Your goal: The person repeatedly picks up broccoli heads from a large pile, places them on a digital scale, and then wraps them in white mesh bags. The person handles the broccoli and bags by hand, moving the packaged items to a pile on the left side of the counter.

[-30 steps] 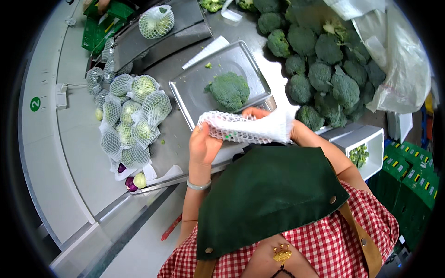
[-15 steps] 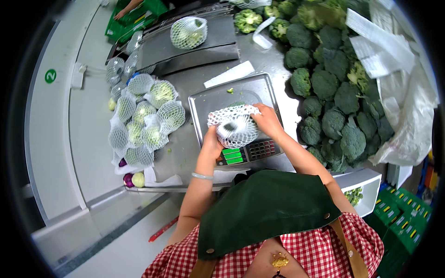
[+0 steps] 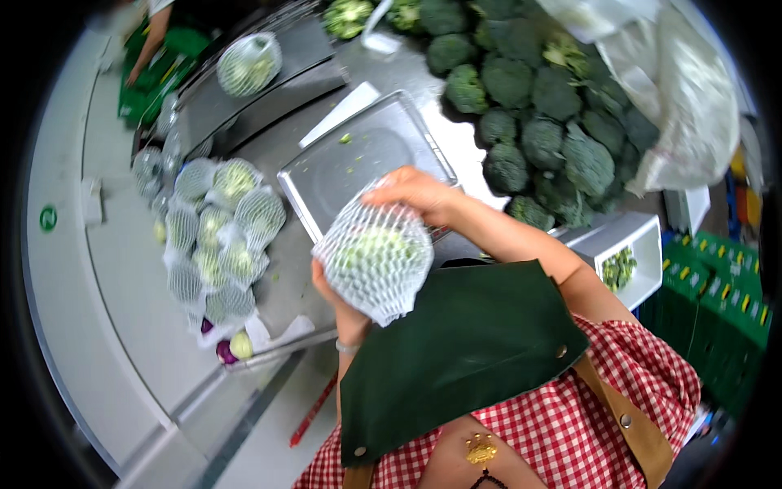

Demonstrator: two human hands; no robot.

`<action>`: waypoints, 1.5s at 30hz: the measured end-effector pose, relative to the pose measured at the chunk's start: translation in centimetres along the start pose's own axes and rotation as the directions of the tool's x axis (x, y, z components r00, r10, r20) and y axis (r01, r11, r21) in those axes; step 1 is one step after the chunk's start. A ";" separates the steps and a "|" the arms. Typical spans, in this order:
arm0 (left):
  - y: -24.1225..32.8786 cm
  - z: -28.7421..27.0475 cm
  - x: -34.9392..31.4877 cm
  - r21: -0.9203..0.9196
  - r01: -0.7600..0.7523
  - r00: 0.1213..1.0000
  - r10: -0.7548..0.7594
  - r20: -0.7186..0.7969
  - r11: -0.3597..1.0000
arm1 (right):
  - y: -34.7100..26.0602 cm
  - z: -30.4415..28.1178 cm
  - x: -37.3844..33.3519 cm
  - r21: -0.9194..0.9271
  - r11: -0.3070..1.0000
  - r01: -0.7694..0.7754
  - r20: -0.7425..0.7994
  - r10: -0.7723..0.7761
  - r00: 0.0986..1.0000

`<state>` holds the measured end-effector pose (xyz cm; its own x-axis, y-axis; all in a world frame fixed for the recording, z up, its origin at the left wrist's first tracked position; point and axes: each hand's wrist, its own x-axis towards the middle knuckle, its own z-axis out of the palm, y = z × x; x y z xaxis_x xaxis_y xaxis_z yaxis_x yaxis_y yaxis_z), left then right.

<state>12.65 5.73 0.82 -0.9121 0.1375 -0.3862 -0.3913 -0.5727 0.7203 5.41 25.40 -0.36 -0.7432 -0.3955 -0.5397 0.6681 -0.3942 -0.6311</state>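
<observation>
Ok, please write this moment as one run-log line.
left hand: holds net-wrapped broccoli | right hand: holds it too | steel pan: green crumbs

The person's two hands, left hand (image 3: 339, 303) low on its side and right hand (image 3: 414, 194) across the top, hold a netted green vegetable (image 3: 375, 261) between them. Just beyond the hands, a metal tray (image 3: 391, 143) carries a few green crumbs. Left of the hands, netted vegetables (image 3: 216, 236) lie clustered on the worktop (image 3: 285, 301), near a purple vegetable (image 3: 226, 352). Right of the hands and farther forward, broccoli heads (image 3: 542, 143) are heaped. Well ahead and left, a co-worker's arm (image 3: 151, 47) reaches to a green crate (image 3: 183, 45).
</observation>
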 end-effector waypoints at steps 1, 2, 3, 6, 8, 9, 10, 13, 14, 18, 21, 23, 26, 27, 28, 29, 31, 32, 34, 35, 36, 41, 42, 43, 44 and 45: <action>-0.2 -1.9 0.2 0.014 -0.021 1.000 0.021 0.021 1.000 | 1.5 -0.3 0.2 -0.261 0.965 0.029 -0.077 -0.050 0.996; -0.4 -3.8 0.3 0.028 -0.043 0.998 0.042 0.038 0.999 | 3.8 -0.8 0.6 -0.470 0.872 0.140 -0.064 -0.192 0.979; -0.4 -6.5 0.8 -0.044 -0.102 0.989 0.106 0.105 0.994 | 5.7 -1.2 0.7 -0.658 0.717 0.230 -0.029 -0.329 0.944; 4.0 -16.4 4.8 0.089 -0.289 0.866 0.300 -0.401 0.953 | 5.5 -3.0 -1.6 -0.889 0.342 0.305 0.097 -0.510 0.855; 10.6 -13.0 7.9 -0.225 -0.380 0.787 0.186 -0.588 0.897 | 3.9 -7.5 -2.1 -0.957 0.155 0.243 0.080 -0.668 0.740; 12.9 -14.8 9.3 -0.153 -0.469 0.767 0.315 -0.559 0.870 | 1.8 -9.6 -2.3 -0.978 0.097 0.183 0.058 -0.720 0.692; 15.0 -17.3 10.7 -0.091 -0.552 0.737 0.434 -0.518 0.829 | -0.5 -11.6 -2.5 -0.999 -0.051 0.014 0.048 -0.761 0.647; 19.3 -22.0 15.0 0.393 -0.587 0.507 0.699 -0.503 0.708 | -5.8 -16.8 -1.5 -0.875 -0.301 -0.379 0.037 -0.823 0.567; 20.5 -23.7 16.1 0.557 -0.543 0.432 0.778 -0.456 0.628 | -6.7 -18.4 -0.3 -0.870 -0.340 -0.359 0.068 -0.802 0.594; 20.8 -26.5 21.0 0.720 -0.434 0.274 0.841 -0.467 0.541 | -7.3 -23.5 3.8 -0.664 -0.660 -0.352 0.188 -0.603 0.775; 18.8 -21.9 24.0 0.710 -0.420 0.155 0.815 -0.558 0.565 | -8.4 -23.8 6.5 -0.627 -0.692 -0.358 0.006 -0.464 0.886; 15.8 -17.2 23.7 0.747 -0.420 0.290 0.856 -0.428 0.515 | -11.0 -22.6 6.7 -0.787 -0.497 -0.365 -0.103 -0.479 0.872; 8.5 -9.9 24.4 0.678 -0.403 0.789 0.608 -0.082 0.615 | -11.4 -21.4 6.9 -0.951 -0.045 -0.306 -0.200 -0.666 0.718; 6.2 -6.7 24.0 0.769 -0.311 0.898 0.437 0.046 0.558 | -11.6 -20.1 6.0 -0.968 0.103 -0.229 -0.229 -0.740 0.632; 4.1 -5.4 24.2 0.872 -0.380 0.891 0.375 0.255 0.309 | -12.1 -18.3 4.9 -0.969 0.203 -0.139 -0.245 -0.757 0.606; 2.0 -4.1 25.2 0.872 -0.442 0.872 0.330 0.362 0.212 | -12.0 -17.0 3.9 -0.956 0.290 -0.030 -0.248 -0.754 0.608; 1.1 -2.7 28.2 0.889 -0.455 0.871 0.226 0.436 0.039 | -10.8 -14.9 2.9 -0.784 0.585 0.206 -0.238 -0.591 0.771; 0.9 -3.4 30.8 0.908 -0.420 0.896 0.162 0.412 0.011 | -10.7 -12.8 2.2 -0.629 0.773 0.083 -0.264 -0.313 0.912; -0.4 -6.2 36.2 0.917 -0.382 0.920 0.047 0.389 -0.114 | -7.0 -10.4 3.6 -0.408 0.912 -0.039 -0.223 -0.058 0.973; -0.8 -7.4 38.9 0.900 -0.383 0.920 -0.002 0.391 -0.208 | -6.2 -9.5 4.1 -0.460 0.872 -0.169 -0.221 0.072 0.973; -1.6 -7.5 40.9 0.867 -0.419 0.906 -0.061 0.419 -0.270 | -5.6 -8.4 4.0 -0.526 0.829 -0.192 -0.272 0.050 0.961; -4.9 -0.7 42.9 0.802 -0.288 0.951 -0.255 0.175 -0.523 | -5.2 -7.3 4.7 -0.737 0.595 -0.320 -0.371 0.039 0.928; -4.9 -1.7 43.5 0.791 -0.318 0.935 -0.311 0.171 -0.522 | -5.4 -7.2 5.1 -0.779 0.551 -0.299 -0.352 0.010 0.936; -5.1 -3.0 44.1 0.781 -0.347 0.916 -0.366 0.165 -0.519 | -5.5 -7.1 5.5 -0.817 0.506 -0.276 -0.329 -0.017 0.944; -5.4 -3.9 44.5 0.769 -0.384 0.889 -0.430 0.158 -0.511 | -5.3 -7.2 5.8 -0.846 0.466 -0.260 -0.313 -0.040 0.949; -4.8 -2.4 43.5 0.796 -0.397 0.902 -0.356 0.245 -0.457 | -5.1 -7.7 5.9 -0.830 0.498 -0.250 -0.312 -0.043 0.949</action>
<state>-24.85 12.53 -20.83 -0.7128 0.5264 -0.4634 0.4440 0.8502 0.2829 -2.64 31.48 -4.59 -0.7460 -0.0997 -0.6584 0.4878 0.5912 -0.6423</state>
